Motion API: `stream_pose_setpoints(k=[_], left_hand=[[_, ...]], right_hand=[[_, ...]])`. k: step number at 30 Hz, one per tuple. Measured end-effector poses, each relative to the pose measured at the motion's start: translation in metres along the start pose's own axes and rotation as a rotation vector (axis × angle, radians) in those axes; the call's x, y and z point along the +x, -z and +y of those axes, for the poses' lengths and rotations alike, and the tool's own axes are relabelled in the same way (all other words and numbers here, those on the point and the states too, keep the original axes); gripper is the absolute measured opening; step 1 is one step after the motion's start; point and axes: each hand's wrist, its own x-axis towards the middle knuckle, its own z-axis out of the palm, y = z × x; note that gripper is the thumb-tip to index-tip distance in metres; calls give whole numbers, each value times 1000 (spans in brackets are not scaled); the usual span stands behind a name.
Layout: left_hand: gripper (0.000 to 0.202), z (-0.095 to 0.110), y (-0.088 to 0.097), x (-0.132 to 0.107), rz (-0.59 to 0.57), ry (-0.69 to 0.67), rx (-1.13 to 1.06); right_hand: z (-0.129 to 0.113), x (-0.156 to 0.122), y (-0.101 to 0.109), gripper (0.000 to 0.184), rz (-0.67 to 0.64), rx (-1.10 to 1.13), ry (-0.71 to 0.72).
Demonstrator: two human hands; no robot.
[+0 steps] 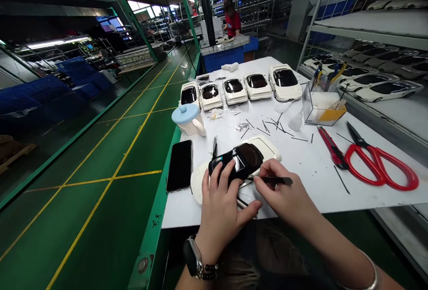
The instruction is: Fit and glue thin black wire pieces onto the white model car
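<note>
A white model car body (264, 149) lies on the white table (301, 196) in front of me, partly covered by a glossy black roof-and-window piece (239, 161). My left hand (222, 209) grips that black piece from the near side, fingers spread across it. My right hand (284, 192) pinches a slim black hand tool (277, 181), its tip reaching under the black piece at the car's edge. Another dark tool (243, 201) shows beneath my hands, partly hidden.
Several white model cars stand in a row behind, beside a pale blue-lidded mug (189, 119). A black phone (179, 166) lies left; red scissors (381, 167), a red cutter (331, 147) and black strips lie right. A co-worker (233, 20) stands beyond.
</note>
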Motion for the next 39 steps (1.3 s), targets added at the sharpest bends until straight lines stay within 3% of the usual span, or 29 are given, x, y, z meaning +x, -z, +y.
stream_pose_setpoints(k=[7, 39], left_hand=[[47, -1, -1, -2, 45, -31, -4], [47, -3, -3, -1, 28, -10, -23]], right_hand=[[-4, -7, 7, 14, 118, -41, 48], [5, -7, 0, 15, 76, 38, 6]])
